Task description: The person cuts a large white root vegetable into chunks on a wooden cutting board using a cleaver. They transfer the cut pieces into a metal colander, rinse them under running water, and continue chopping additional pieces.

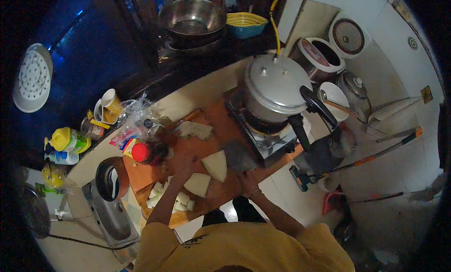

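Observation:
My right hand (249, 183) is closed near the table's front edge on what looks like the handle of a wide, dark-bladed cleaver (241, 155). Left of the blade lie two large pale slices of a vegetable, one wedge-shaped slice (215, 165) and one squarer slice (199, 185). My left hand (186, 162) is beside these slices; its fingers are blurred, and whether they touch a slice is unclear. Smaller cut chunks (183, 200) rest on the wooden cutting board (178, 221), partly hidden under my left forearm.
A pressure cooker (276, 81) sits on a gas stove (269, 148) to the right. Behind the board are a folded cloth (195, 130) and a red-lidded jar (140, 152). At left, a pot (112, 178) holding a white spoon stands by a metal sink (118, 219).

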The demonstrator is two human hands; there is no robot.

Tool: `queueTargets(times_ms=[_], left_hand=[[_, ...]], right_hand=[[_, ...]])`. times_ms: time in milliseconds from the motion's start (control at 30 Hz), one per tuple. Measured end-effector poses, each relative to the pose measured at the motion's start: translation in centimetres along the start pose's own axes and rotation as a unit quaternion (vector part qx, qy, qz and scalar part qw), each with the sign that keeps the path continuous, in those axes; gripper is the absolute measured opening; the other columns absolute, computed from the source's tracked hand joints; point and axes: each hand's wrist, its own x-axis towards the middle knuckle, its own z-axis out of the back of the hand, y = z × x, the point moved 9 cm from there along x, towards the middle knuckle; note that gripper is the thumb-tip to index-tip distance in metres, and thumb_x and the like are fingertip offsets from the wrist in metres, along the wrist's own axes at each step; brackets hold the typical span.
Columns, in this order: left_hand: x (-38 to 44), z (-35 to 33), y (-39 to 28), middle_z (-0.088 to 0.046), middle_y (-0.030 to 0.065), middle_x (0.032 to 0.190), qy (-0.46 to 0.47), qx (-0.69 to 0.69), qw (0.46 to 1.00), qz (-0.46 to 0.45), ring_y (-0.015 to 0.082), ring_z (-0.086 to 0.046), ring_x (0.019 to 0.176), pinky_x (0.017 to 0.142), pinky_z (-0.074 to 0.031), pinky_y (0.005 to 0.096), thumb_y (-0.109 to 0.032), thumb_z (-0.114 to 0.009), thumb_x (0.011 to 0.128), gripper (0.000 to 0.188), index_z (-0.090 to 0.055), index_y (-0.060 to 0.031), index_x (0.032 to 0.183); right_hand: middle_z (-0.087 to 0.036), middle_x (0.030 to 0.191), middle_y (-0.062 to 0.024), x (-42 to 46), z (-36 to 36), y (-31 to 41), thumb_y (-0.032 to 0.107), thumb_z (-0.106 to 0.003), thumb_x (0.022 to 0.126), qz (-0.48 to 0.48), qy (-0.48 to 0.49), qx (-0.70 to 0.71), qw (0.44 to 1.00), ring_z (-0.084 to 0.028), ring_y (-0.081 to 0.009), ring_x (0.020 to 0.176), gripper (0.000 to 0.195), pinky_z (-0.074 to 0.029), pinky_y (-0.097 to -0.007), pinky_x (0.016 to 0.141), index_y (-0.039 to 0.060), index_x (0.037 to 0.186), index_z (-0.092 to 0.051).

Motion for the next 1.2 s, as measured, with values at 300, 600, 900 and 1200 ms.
queueTargets(times_ms=[300, 600, 900, 1200], left_hand=[[3.4, 4.7, -10.4, -0.061, 0.0159, 0.088, -0.008, 0.177, 0.984, -0.021, 0.0333, -0.058, 0.082, 0.072, -0.047, 0.0415, -0.02, -0.066, 0.074, 0.029, -0.059, -0.0038, 0.098], [6.9, 10.1, -12.6, -0.058, 0.0122, 0.079, -0.121, 0.053, 0.982, -0.138, 0.0296, -0.057, 0.072, 0.063, -0.046, 0.0373, -0.017, -0.064, 0.077, 0.021, -0.057, -0.0031, 0.091], [15.4, 13.6, -12.9, -0.06, 0.0089, 0.082, -0.174, -0.071, 0.971, -0.15, 0.0205, -0.058, 0.075, 0.067, -0.047, 0.0317, -0.017, -0.061, 0.083, 0.019, -0.055, -0.0022, 0.094], [27.5, 13.4, -8.0, -0.059, 0.0081, 0.08, -0.168, -0.456, 0.872, 0.058, 0.0151, -0.061, 0.063, 0.054, -0.05, 0.0288, -0.027, -0.055, 0.089, 0.028, -0.05, -0.004, 0.104]], right_hand=[[-0.051, 0.107, -0.0139, 0.2, -0.9, -0.4, 0.018, -0.06, 0.075, -0.049, 0.098, -0.028, 0.994, -0.054, -0.0341, 0.096, 0.047, -0.046, -0.0451, 0.083, 0.0098, 0.12, -0.051], [-0.062, 0.094, -0.0176, 8.9, 10.4, 3.0, 0.016, -0.059, 0.078, 0.009, 0.012, 0.009, 1.0, -0.06, -0.0348, 0.086, 0.031, -0.05, -0.0433, 0.069, 0.0078, 0.107, -0.059], [-0.066, 0.082, -0.0145, 48.0, 29.3, 1.2, 0.023, -0.058, 0.082, -0.07, -0.171, 0.438, 0.88, -0.064, -0.029, 0.074, 0.03, -0.05, -0.0368, 0.064, 0.0008, 0.102, -0.061], [-0.059, 0.101, -0.0178, 58.5, 27.0, -2.8, 0.031, -0.067, 0.077, -0.292, -0.039, 0.389, 0.873, -0.063, -0.0339, 0.079, 0.051, -0.057, -0.0432, 0.057, -0.0041, 0.111, -0.053]])
